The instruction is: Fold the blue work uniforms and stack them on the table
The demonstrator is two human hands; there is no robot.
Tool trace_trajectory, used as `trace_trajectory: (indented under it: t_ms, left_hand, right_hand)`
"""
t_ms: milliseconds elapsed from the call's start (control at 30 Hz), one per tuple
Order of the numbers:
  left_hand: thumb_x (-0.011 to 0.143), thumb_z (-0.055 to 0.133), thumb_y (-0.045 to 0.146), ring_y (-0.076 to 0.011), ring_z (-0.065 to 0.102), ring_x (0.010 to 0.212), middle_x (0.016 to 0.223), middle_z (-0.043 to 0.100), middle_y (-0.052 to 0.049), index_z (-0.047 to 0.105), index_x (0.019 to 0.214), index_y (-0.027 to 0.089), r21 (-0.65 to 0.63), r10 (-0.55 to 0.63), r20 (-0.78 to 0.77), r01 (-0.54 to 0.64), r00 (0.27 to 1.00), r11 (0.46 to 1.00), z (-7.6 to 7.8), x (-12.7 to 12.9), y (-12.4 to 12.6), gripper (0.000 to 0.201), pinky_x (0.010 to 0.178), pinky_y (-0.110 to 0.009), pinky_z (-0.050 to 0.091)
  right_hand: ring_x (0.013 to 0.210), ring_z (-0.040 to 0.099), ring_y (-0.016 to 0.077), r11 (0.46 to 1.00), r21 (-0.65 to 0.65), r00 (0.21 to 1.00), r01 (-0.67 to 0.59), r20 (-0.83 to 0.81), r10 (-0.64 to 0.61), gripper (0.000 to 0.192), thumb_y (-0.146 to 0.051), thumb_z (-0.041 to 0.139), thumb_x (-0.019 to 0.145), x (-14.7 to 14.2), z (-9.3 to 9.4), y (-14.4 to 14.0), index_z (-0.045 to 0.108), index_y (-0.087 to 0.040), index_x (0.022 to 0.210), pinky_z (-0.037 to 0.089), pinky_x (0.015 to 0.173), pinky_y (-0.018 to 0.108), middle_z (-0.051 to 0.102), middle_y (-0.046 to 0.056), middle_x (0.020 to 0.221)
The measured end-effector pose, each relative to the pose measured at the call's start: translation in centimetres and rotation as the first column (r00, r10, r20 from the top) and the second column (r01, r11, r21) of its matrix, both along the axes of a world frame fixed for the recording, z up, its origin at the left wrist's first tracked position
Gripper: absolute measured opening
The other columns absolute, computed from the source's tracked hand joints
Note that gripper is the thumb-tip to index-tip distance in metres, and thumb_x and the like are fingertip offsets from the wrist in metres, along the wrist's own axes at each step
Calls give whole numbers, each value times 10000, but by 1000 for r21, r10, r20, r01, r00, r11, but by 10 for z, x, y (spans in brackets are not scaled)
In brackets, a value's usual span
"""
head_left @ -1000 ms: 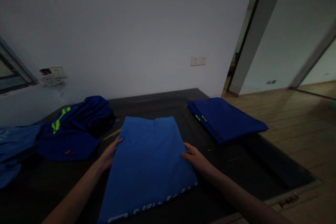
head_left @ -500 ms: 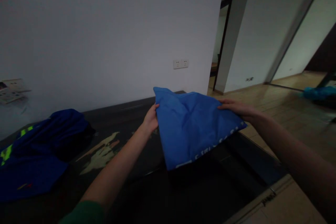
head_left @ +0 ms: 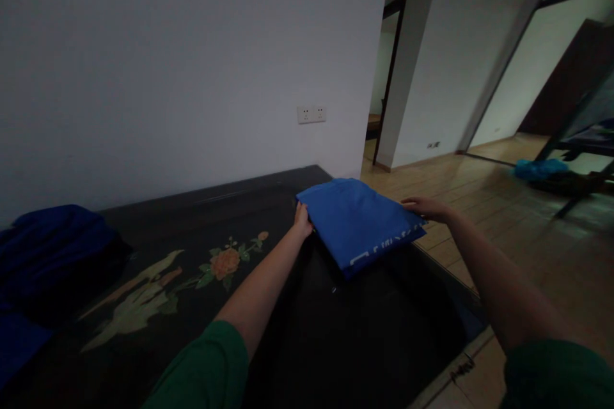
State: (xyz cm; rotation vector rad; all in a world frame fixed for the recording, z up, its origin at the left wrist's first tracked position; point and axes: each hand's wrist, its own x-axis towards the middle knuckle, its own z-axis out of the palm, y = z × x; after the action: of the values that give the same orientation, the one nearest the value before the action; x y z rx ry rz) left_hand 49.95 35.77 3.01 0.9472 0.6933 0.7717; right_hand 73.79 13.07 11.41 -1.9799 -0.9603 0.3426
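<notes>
At the left edge a heap of dark blue cloth (head_left: 57, 239) lies on the dark, glossy bench (head_left: 378, 332). Right of it, the bench top bears a painted bird and a flower (head_left: 225, 263). The left hand (head_left: 302, 222) grips the left edge of the folded blue garment (head_left: 362, 217), at the bench's far right part, white lettering along its near edge. The right hand (head_left: 428, 208) touches its right edge, fingers nearly straight; whether it grips, I cannot tell.

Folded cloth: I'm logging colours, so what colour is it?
Blue cloth with white markings, seen best in the head view.
</notes>
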Motion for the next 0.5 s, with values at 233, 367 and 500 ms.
trace_trajectory:
  t_ms: [233,367,500]
  left_hand:
    - [695,693,103,-229,607,1062,1309,571,-120,461,1372,247,380,88,-268,22,959,925,-36,-18,2,731,862,-320,502]
    - [689,695,74,-262,570,1147,1245,614,-131,683,1081,170,441,98,-297,46,950,896,-35,-11,3,404,982,-362,444]
    - [725,680,89,-267,546,1185,1256,604,-144,676,1111,166,482,108,-308,57,945,874,-34,-10,-3,394,1027,-376,407]
  right_hand:
    - [620,564,159,980,-182,996,-78,-47,70,460,-311,586,816,42,-53,-6,587,-147,1246,471,550,254,638,61,774]
    - [640,551,175,992,-110,986,-64,145,79,431,-291,568,789,49,-61,-5,621,-157,1195,469,589,287,629,63,784]
    - [747,590,231,997,-68,960,22,279,-2,350,-332,567,765,51,-71,-3,671,-176,1060,484,715,376,644,97,859]
